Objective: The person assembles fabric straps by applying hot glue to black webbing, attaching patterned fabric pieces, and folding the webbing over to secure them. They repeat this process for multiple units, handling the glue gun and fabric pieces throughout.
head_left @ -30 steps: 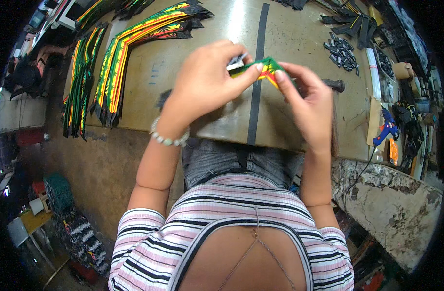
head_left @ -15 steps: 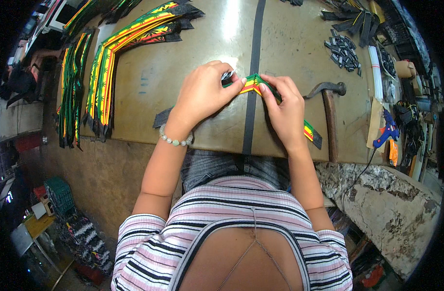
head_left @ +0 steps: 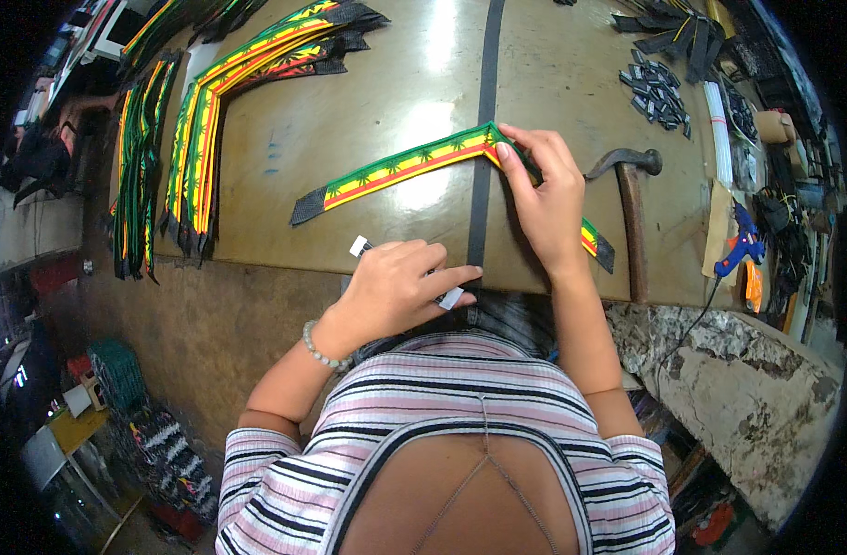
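A green, yellow and red striped strap lies on the worn brown table, folded into a V over a black strip. My right hand presses its fingertips on the fold, and the strap's other leg comes out below the hand to a black end. At the table's near edge, my left hand is closed around a small object with white ends. I cannot tell what that object is.
A hammer lies just right of my right hand. Beyond it are a blue glue gun, small black pieces and white sticks. Several finished V-shaped straps are stacked at the far left.
The strap came down from between both hands and now lies spread on the table. My left hand left the fold and drew back to the near edge, while the right stays on the fold.
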`<move>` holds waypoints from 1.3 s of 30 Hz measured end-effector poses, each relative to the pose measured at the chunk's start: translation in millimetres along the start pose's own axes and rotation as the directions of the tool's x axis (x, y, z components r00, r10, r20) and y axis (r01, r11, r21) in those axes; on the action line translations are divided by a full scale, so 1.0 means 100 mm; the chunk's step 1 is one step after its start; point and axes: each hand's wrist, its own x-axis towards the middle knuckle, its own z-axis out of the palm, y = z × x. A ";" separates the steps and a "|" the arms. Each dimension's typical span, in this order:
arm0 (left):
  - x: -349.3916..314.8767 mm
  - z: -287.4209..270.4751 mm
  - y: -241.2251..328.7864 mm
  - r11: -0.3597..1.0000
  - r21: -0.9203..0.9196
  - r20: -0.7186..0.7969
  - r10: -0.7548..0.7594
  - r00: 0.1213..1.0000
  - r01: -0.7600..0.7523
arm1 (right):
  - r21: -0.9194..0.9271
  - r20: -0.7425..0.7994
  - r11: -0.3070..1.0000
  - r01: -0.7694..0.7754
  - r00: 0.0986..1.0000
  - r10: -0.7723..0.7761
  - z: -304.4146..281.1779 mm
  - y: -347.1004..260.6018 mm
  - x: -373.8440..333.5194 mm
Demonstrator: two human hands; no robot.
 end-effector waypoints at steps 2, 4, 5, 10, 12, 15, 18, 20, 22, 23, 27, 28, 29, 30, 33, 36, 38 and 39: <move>-0.06 0.11 -0.04 1.000 0.003 -0.062 -0.001 0.998 0.001 | -0.012 -0.009 1.000 0.019 1.000 -0.019 0.00 0.00 0.00; -0.08 0.17 -0.08 1.000 0.005 -0.074 -0.006 0.997 0.006 | -0.031 -0.013 0.999 0.033 0.999 -0.033 0.00 0.00 0.00; -0.09 0.18 -0.09 1.000 0.003 -0.084 -0.009 0.996 0.009 | -0.032 -0.010 0.999 0.026 1.000 -0.026 0.00 0.00 0.00; -0.07 0.17 -0.08 1.000 -0.019 -0.100 -0.024 0.995 0.022 | -0.051 0.002 0.998 0.031 1.000 -0.031 0.00 0.02 -0.02; -0.07 0.17 -0.07 0.999 -0.021 -0.093 -0.037 0.995 0.035 | -0.072 0.024 0.997 0.031 0.999 -0.029 0.01 0.03 -0.02; -0.08 0.18 -0.08 1.000 -0.019 -0.103 -0.022 0.994 0.021 | -0.066 0.029 0.998 0.014 1.000 -0.012 0.02 0.04 -0.03; -0.09 0.20 -0.09 1.000 -0.001 -0.106 -0.021 0.994 0.021 | -0.087 0.031 0.996 0.020 0.999 -0.017 0.04 0.05 -0.03; -0.09 0.20 -0.08 1.000 0.004 -0.107 -0.020 0.994 0.021 | -0.111 0.028 0.993 0.032 0.999 -0.029 0.04 0.05 -0.04; -0.08 0.18 -0.05 1.000 -0.001 -0.105 -0.023 0.994 0.023 | -0.124 0.024 0.991 0.040 0.999 -0.037 0.05 0.05 -0.04; -0.07 0.16 -0.04 1.000 -0.008 -0.102 -0.026 0.994 0.025 | -0.143 0.013 0.988 0.054 0.999 -0.052 0.06 0.05 -0.04; 0.04 0.03 -0.01 0.990 -0.109 0.027 -0.085 0.996 0.088 | -0.257 0.040 0.960 0.114 0.993 -0.107 0.05 0.03 -0.04; 0.11 0.02 -0.04 0.988 -0.115 -0.003 -0.102 0.995 0.101 | -0.298 0.060 0.946 0.127 0.992 -0.115 0.05 0.02 -0.03; 0.18 0.01 -0.08 0.988 -0.113 -0.046 -0.110 0.993 0.105 | -0.337 0.073 0.930 0.148 0.989 -0.130 0.05 0.01 -0.04; 0.26 0.01 -0.14 0.988 -0.111 -0.090 -0.118 0.989 0.108 | -0.375 0.082 0.913 0.163 0.986 -0.142 0.05 -0.01 -0.04; 0.46 0.05 -0.31 0.969 0.129 -0.258 -0.172 0.951 0.210 | -0.440 0.120 0.872 0.216 0.976 -0.182 0.05 -0.08 -0.06; 0.51 0.12 -0.38 0.929 0.183 -0.194 -0.286 0.939 0.321 | -0.517 0.202 0.814 0.266 0.961 -0.186 0.07 -0.15 -0.10; 0.50 0.16 -0.38 0.928 0.175 -0.205 -0.291 0.934 0.328 | -0.580 0.227 0.729 0.364 0.932 -0.284 0.09 -0.19 -0.10; 0.50 0.17 -0.36 0.928 0.171 -0.210 -0.294 0.932 0.332 | -0.554 0.226 0.758 0.344 0.938 -0.261 0.10 -0.20 -0.10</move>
